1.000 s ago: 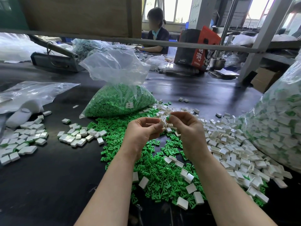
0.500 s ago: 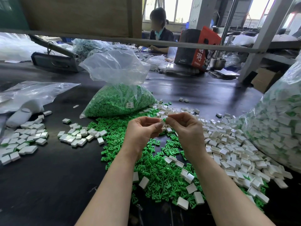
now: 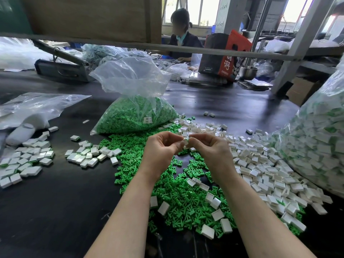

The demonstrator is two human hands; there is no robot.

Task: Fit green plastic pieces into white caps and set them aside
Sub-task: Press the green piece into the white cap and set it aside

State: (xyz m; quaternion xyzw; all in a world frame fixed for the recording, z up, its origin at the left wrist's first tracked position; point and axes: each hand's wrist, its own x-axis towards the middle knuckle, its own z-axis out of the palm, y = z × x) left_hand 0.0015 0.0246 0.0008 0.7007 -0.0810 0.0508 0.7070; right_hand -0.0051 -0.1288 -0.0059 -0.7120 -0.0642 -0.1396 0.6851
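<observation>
Since a second ago both hands crept a bit closer together, from what I can see. Going left to right mid-frame: left hand (image 3: pixel 161 149) fingers curled, pinching the white cap (image 3: pixel 186 141) at its tips, right hand (image 3: pixel 210 151) pinching it from the other side, above the green pieces (image 3: pixel 178 194) pile.

red box (image 3: pixel 224 53), character 湖 legible
</observation>
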